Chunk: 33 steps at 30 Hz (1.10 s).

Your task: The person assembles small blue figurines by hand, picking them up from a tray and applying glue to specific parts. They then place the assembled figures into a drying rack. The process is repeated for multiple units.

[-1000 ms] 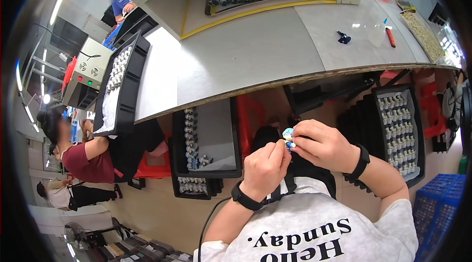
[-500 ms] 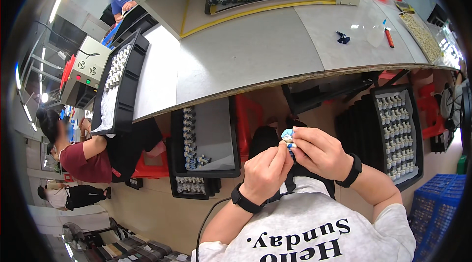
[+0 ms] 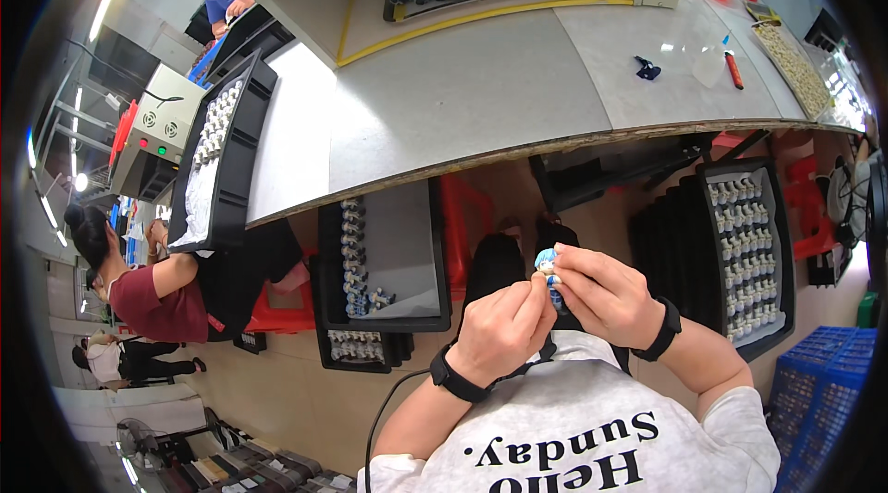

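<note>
Figurine (image 3: 546,261) light blue, white and deeper blue; wristbands (image 3: 460,376) black; shirt (image 3: 592,382) mottled pale grey, black-lettered; desk (image 3: 453,91) pale grey; trays (image 3: 237,180) black; crates (image 3: 823,391) blue; stool (image 3: 280,315) red; co-worker's top (image 3: 159,301) maroon

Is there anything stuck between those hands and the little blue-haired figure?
Nothing visible is in the way. The left hand and the right hand both have fingertips right up against the little blue-haired figure, though the fingers hide part of it.
</note>
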Each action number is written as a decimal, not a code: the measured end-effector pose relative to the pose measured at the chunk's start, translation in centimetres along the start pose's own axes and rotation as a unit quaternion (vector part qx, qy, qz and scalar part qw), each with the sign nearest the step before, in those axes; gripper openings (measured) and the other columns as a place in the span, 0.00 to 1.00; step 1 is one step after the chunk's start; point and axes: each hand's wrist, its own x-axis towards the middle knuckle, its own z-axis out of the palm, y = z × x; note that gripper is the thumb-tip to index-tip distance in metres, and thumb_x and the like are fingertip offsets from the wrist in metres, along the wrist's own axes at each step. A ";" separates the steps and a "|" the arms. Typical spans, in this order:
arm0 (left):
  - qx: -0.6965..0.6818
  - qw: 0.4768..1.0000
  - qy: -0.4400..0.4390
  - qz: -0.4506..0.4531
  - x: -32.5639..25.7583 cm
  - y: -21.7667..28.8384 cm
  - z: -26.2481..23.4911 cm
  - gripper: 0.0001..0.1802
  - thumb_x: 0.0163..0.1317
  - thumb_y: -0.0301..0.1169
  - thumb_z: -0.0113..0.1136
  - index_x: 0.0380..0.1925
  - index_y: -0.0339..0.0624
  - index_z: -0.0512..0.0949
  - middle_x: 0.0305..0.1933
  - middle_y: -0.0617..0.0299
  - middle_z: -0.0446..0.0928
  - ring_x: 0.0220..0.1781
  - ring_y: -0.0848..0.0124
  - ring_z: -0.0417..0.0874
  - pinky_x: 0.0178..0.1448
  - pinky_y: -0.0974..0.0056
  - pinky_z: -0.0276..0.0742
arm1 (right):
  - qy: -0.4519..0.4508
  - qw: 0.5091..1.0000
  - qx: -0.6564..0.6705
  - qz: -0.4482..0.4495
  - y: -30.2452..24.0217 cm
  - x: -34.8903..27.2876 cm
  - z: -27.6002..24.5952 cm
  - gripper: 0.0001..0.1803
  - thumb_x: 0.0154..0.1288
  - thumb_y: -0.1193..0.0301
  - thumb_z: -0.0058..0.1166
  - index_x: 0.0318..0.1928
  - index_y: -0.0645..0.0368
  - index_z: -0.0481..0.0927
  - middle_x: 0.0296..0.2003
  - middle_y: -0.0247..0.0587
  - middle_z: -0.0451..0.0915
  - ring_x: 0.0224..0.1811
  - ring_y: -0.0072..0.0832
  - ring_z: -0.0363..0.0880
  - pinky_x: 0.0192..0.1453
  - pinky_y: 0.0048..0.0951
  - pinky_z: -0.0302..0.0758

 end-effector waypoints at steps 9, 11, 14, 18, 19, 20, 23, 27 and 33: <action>-0.046 0.999 -0.008 -0.002 0.0 -0.2 -0.4 0.11 0.44 0.19 0.63 0.31 0.31 0.78 0.22 0.60 0.76 0.17 0.69 0.76 0.21 0.69 0.73 | -0.011 0.999 -0.001 -0.035 0.3 0.0 -0.2 0.14 0.47 0.84 0.61 0.38 0.72 0.78 0.41 0.47 0.78 0.45 0.41 0.82 0.43 0.30 0.84; -0.050 0.999 -0.012 -0.001 -0.1 -0.2 -0.4 0.11 0.44 0.19 0.63 0.31 0.31 0.78 0.22 0.60 0.76 0.17 0.69 0.76 0.21 0.69 0.73 | -0.015 0.999 0.004 -0.044 0.3 0.0 -0.3 0.14 0.47 0.84 0.61 0.38 0.72 0.78 0.41 0.47 0.78 0.45 0.42 0.82 0.43 0.30 0.84; -0.053 0.998 -0.017 0.003 -0.2 -0.1 -0.5 0.11 0.44 0.19 0.63 0.31 0.31 0.78 0.22 0.60 0.76 0.18 0.69 0.76 0.21 0.69 0.73 | -0.015 0.998 0.011 -0.053 0.4 -0.2 -0.2 0.14 0.47 0.84 0.61 0.38 0.72 0.78 0.41 0.47 0.78 0.46 0.43 0.82 0.42 0.30 0.84; -0.058 0.998 -0.029 0.008 -0.2 -0.2 -0.7 0.11 0.44 0.19 0.63 0.31 0.31 0.78 0.23 0.60 0.76 0.18 0.69 0.76 0.22 0.69 0.74 | -0.017 0.998 0.011 -0.057 0.3 -0.2 -0.2 0.13 0.47 0.84 0.61 0.37 0.72 0.78 0.40 0.47 0.77 0.46 0.43 0.82 0.41 0.30 0.84; -0.059 0.998 -0.026 0.009 -0.2 -0.2 -0.7 0.11 0.44 0.19 0.63 0.31 0.31 0.78 0.23 0.60 0.76 0.18 0.69 0.76 0.22 0.69 0.74 | -0.018 0.998 0.011 -0.058 0.3 -0.2 -0.2 0.13 0.47 0.84 0.61 0.37 0.72 0.78 0.40 0.47 0.77 0.46 0.43 0.82 0.40 0.30 0.84; -0.061 0.998 -0.024 0.010 -0.2 -0.2 -0.7 0.11 0.44 0.19 0.63 0.31 0.31 0.78 0.23 0.60 0.76 0.18 0.69 0.76 0.22 0.69 0.74 | -0.017 0.998 0.011 -0.060 0.3 -0.2 -0.2 0.13 0.47 0.85 0.61 0.37 0.72 0.78 0.40 0.47 0.77 0.46 0.43 0.82 0.40 0.30 0.84; -0.064 0.998 -0.022 0.011 -0.3 -0.2 -0.7 0.11 0.44 0.19 0.63 0.31 0.31 0.78 0.23 0.59 0.76 0.19 0.69 0.77 0.22 0.69 0.74 | -0.014 0.998 0.013 -0.064 0.2 -0.2 -0.3 0.13 0.48 0.85 0.61 0.37 0.72 0.78 0.40 0.47 0.77 0.45 0.43 0.82 0.40 0.30 0.84; -0.068 0.997 -0.020 0.004 -0.3 -0.2 -0.6 0.11 0.44 0.19 0.63 0.31 0.32 0.78 0.23 0.59 0.76 0.19 0.69 0.77 0.22 0.68 0.74 | -0.017 0.998 0.014 -0.065 0.2 -0.1 -0.3 0.13 0.47 0.84 0.61 0.38 0.72 0.78 0.40 0.47 0.77 0.45 0.44 0.82 0.40 0.30 0.84; -0.098 0.995 -0.020 -0.030 -0.3 -0.1 -0.7 0.11 0.44 0.19 0.63 0.31 0.33 0.79 0.22 0.59 0.76 0.18 0.68 0.77 0.22 0.69 0.73 | -0.018 0.998 0.015 -0.058 0.1 -0.1 -0.5 0.14 0.47 0.85 0.61 0.38 0.72 0.78 0.39 0.47 0.77 0.45 0.44 0.82 0.41 0.31 0.84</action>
